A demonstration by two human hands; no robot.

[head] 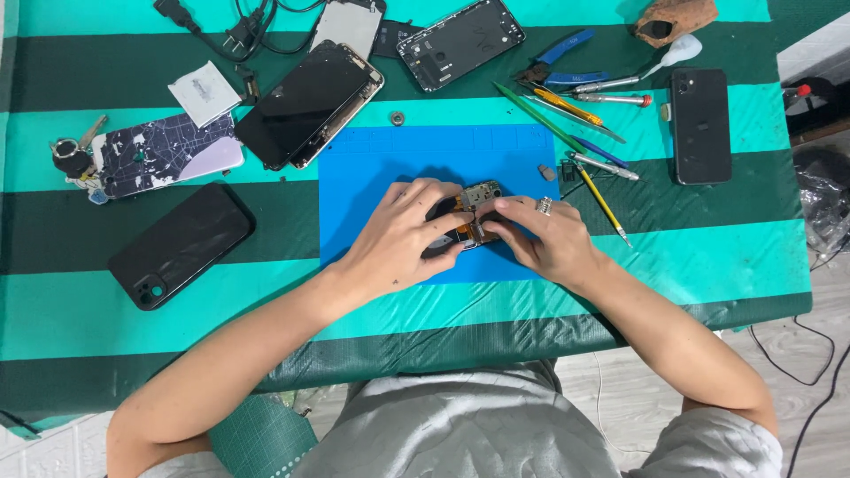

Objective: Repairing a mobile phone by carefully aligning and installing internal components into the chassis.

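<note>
Item: small phone board [479, 196] with orange flex, on blue mat [372, 168] — pinched between fingertips of left hand [398, 237] and right hand [542, 237]. Risk: flex might tear if twisted — tiny parts could scatter.

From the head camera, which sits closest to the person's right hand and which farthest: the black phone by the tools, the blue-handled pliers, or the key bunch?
Measured from the right hand:
1. The black phone lying face down, up and out on the hand's own side.
2. The blue-handled pliers, straight above near the table's far edge; only slightly farther than the phone.
3. The metal key bunch, far across at the opposite end of the striped green table cover.
</note>
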